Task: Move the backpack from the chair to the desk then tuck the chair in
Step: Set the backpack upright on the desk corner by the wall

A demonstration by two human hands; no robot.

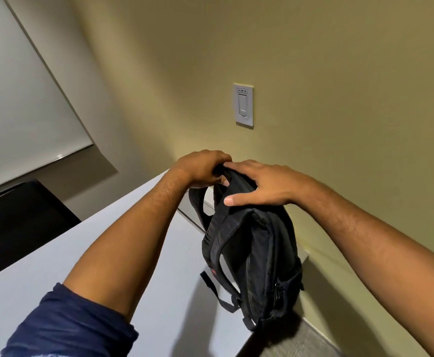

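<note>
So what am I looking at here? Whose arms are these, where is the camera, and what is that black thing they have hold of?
There is no machine here. These are a person's two bare arms, filmed by one wide-angle camera worn on the head and looking forward and down, which is why the room looks tilted and stretched.

The black thing is a backpack, standing upright near the far edge of a pale desk, close to the yellowish wall. The left hand is closed around the top of the bag, seemingly at its carry handle. The right hand lies spread open on the bag's top, steadying rather than gripping it.

On the wall above is a light switch. To the left hangs a whiteboard, with something dark below it that I cannot identify. The chair is not clearly in view.
</note>
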